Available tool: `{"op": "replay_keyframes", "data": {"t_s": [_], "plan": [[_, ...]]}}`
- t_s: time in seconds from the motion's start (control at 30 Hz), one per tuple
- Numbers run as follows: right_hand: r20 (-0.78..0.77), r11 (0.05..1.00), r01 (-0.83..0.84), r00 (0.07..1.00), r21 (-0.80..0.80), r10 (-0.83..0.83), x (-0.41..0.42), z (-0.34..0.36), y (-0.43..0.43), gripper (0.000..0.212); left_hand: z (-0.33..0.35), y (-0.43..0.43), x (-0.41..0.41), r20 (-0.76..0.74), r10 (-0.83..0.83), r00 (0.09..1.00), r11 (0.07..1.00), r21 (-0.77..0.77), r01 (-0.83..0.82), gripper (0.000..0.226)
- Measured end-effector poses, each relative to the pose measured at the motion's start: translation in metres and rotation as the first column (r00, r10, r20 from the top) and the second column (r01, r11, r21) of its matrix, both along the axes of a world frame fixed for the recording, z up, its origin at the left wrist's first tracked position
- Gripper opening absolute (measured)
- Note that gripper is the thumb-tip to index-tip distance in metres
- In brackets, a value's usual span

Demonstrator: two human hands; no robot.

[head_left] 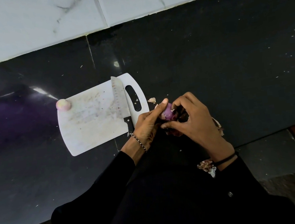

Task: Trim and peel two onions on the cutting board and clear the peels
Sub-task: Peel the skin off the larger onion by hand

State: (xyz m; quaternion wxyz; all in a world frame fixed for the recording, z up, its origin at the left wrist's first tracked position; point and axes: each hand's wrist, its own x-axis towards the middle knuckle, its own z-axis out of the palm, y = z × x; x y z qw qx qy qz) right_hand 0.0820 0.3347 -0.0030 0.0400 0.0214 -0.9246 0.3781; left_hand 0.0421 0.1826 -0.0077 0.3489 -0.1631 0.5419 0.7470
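Dark sleeves (pixel 107 199) are filling the near foreground as you are working over the black tabletop (pixel 228 56). At far left, one pale, seemingly peeled onion (pixel 63 104) is sitting on the corner of the white cutting board (pixel 89 125), parked there, it seems, to keep the finished one apart from the mess. A knife (pixel 118 98) is lying flat along the board's handle side, tip pointing away from you, idle but within reach. Just right of the board, your left hand (pixel 147 125) is gripping the second onion (pixel 168 113), purple and partly skinned, thumb pressing over its top to steady it. Your right hand (pixel 195 123) is pinching at its skin with curled fingers, probably to strip a layer. You are holding it off the board, above the tabletop, where loose peels (pixel 151 100) are lying, waiting to be cleared.
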Motion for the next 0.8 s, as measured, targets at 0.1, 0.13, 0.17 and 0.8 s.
{"op": "replay_keyframes", "data": {"t_s": [0.1,0.13,0.17,0.8], "plan": [[0.002,1.0,0.001,1.0,-0.017,-0.001,0.001,0.0,0.002,0.046,0.001,0.0,0.001,-0.001,-0.014,1.0,1.0,-0.006,0.014,0.045],[-0.003,1.0,0.004,1.0,-0.018,-0.004,0.001,-0.001,0.002,0.045,0.001,0.001,0.0,0.0,-0.018,1.0,1.0,-0.009,0.018,0.043],[-0.008,1.0,0.005,1.0,-0.016,-0.005,0.002,-0.001,0.002,0.044,0.001,0.001,0.0,0.001,-0.021,1.0,1.0,-0.011,0.021,0.041],[-0.173,0.999,-0.026,0.985,-0.045,0.018,0.004,0.005,0.013,0.032,-0.009,0.001,-0.004,0.043,0.01,0.999,0.998,-0.057,-0.007,0.055]]}}
